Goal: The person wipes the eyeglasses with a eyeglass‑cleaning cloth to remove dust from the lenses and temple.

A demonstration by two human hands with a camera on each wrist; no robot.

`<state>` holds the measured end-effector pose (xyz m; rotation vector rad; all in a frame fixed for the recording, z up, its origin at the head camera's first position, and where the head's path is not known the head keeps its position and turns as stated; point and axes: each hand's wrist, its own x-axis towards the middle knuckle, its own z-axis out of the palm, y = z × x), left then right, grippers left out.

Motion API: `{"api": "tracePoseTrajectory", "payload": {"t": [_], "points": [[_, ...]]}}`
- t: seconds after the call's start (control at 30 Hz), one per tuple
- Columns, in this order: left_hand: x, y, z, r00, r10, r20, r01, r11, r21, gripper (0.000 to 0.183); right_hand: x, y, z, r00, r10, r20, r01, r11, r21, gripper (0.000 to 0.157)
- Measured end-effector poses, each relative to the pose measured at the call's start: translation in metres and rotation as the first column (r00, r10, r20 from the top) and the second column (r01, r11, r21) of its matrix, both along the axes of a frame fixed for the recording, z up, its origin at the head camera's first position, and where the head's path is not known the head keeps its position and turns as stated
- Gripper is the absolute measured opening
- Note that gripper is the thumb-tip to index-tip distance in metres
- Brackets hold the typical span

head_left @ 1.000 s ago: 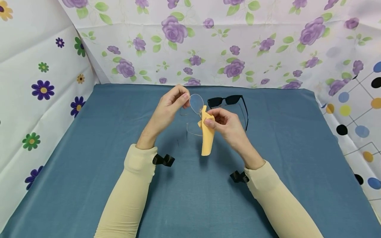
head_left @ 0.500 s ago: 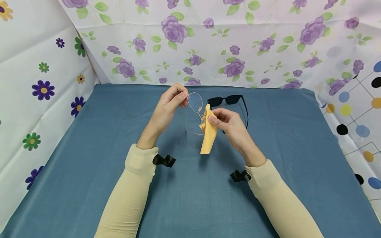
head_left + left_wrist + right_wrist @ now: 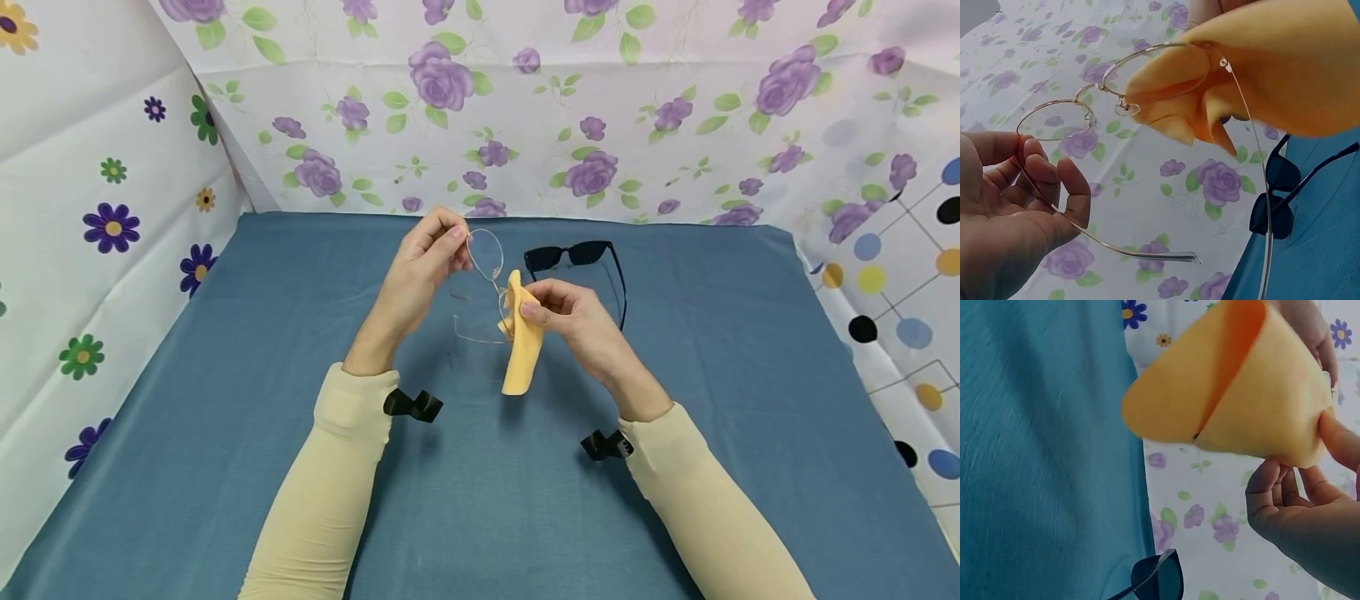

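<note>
My left hand [image 3: 431, 258] pinches thin gold wire-rimmed eyeglasses [image 3: 1154, 255] at the outer end of one rim, near the hinge. Their arms are unfolded, and the glasses are held up above the table. In my right hand [image 3: 573, 317] is a yellow cleaning cloth [image 3: 522, 350], pinched between thumb and fingers over the other lens. From the left wrist view, the cloth [image 3: 1291, 69] lies folded around that far lens, covering its outer part. The lens beside my left hand is uncovered. The right wrist view shows the cloth [image 3: 1229, 406] hiding most of the glasses.
Black sunglasses [image 3: 588, 252] lie on the blue tablecloth [image 3: 480, 500] just behind my right hand, one arm stretching toward me. A white curtain [image 3: 495, 100] with purple flowers hangs along the table's back edge. Patterned sheets flank both sides.
The eyeglasses and my left fingertips have shifted slightly left and up. My right hand drew the cloth a little right, then back left and down across the lens. The sunglasses stayed put.
</note>
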<state>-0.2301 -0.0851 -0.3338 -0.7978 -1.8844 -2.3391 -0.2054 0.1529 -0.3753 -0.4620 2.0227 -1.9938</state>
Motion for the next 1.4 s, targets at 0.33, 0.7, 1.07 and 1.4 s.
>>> {"api": "tracePoseTrajectory", "payload": {"t": [0.33,0.7,1.07,1.4], "points": [[0.002,0.011,-0.004,1.000,0.004,-0.010,-0.005,0.997,-0.079,0.015,0.005,-0.007,0.000,0.995,-0.019,-0.101,0.032,0.991,0.132,0.029],[0.007,0.013,-0.002,0.999,0.020,-0.044,-0.024,0.995,-0.100,0.015,0.003,-0.008,-0.003,0.998,0.018,-0.060,-0.014,0.998,0.056,0.028],[0.006,0.008,0.002,1.000,0.026,-0.013,-0.026,1.000,0.013,0.016,-0.001,-0.002,-0.005,0.993,0.089,0.081,-0.081,0.992,-0.096,0.021],[0.004,0.008,0.003,0.994,0.099,0.034,-0.102,0.988,0.111,0.018,0.000,0.000,-0.004,0.985,0.130,0.109,-0.119,0.987,-0.104,0.023]]}}
